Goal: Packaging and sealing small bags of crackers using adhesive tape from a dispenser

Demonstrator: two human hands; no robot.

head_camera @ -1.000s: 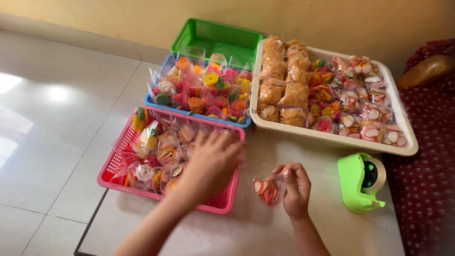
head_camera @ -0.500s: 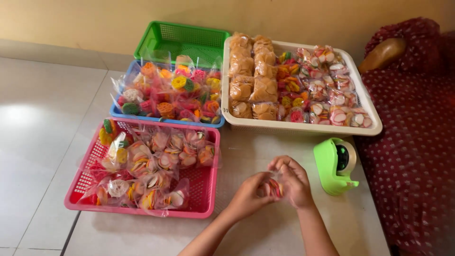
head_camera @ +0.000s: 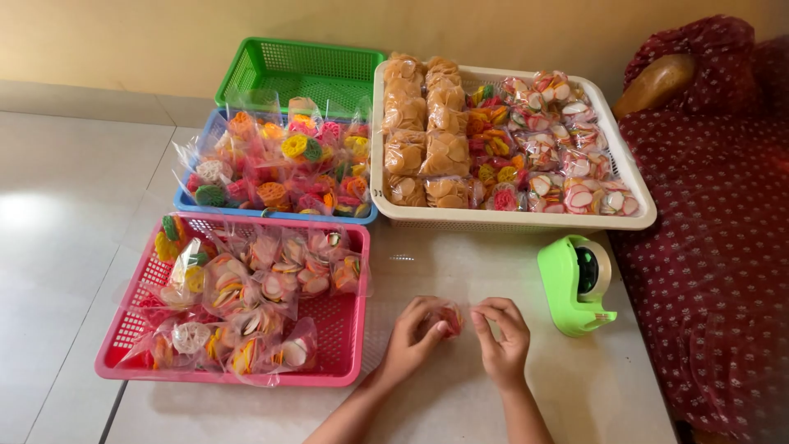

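Note:
My left hand (head_camera: 413,337) and my right hand (head_camera: 502,335) meet over the table's front part, just right of the pink basket (head_camera: 343,374). Between their fingers sits a small clear packet of reddish snacks (head_camera: 450,318), gripped by the left fingers and touched by the right fingertips. Several clear snack packets (head_camera: 246,284) lie in the pink basket. A green tape dispenser (head_camera: 577,284) stands on the table right of my right hand.
A blue basket (head_camera: 271,215) full of coloured cracker packets sits behind the pink one, with a green basket (head_camera: 300,70) behind it. A cream tray (head_camera: 509,219) of packets is at back right. A dark red patterned sofa (head_camera: 715,247) borders the right side.
My left hand left the pink basket and came to the packet held by my right hand. Both hands now work it low over the table. The view shifted.

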